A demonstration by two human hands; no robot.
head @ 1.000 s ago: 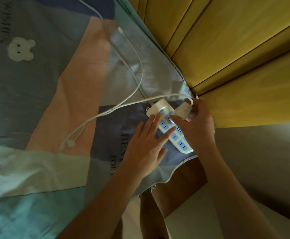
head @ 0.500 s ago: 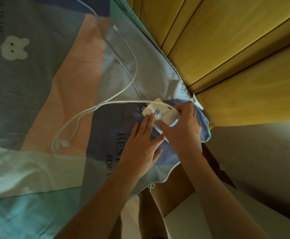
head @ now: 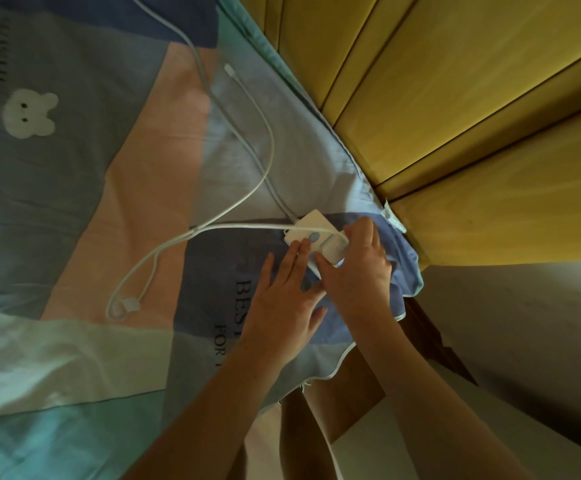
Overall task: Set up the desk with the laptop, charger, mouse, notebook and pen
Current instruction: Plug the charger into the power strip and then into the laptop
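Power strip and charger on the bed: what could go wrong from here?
The power strip lies on soft bedding near the mattress corner, so pressing the charger in may tip or shove it off. The left hand only rests flat beside it. The loose cable could snag.

A bed (head: 143, 161) carries everything here, covered by a patchwork sheet (head: 74, 202) of grey-blue, pink, pale blue and teal panels, with a white bear (head: 29, 114) printed at the left and dark lettering near the corner. A white power strip (head: 311, 225) lies on the sheet close to that corner, its lead (head: 213, 88) running off the top edge. A charger cable (head: 192, 233) snakes across the pink panel, looping to end at a small white connector (head: 131, 304). A second thin cable (head: 265, 133) lies beside the lead.
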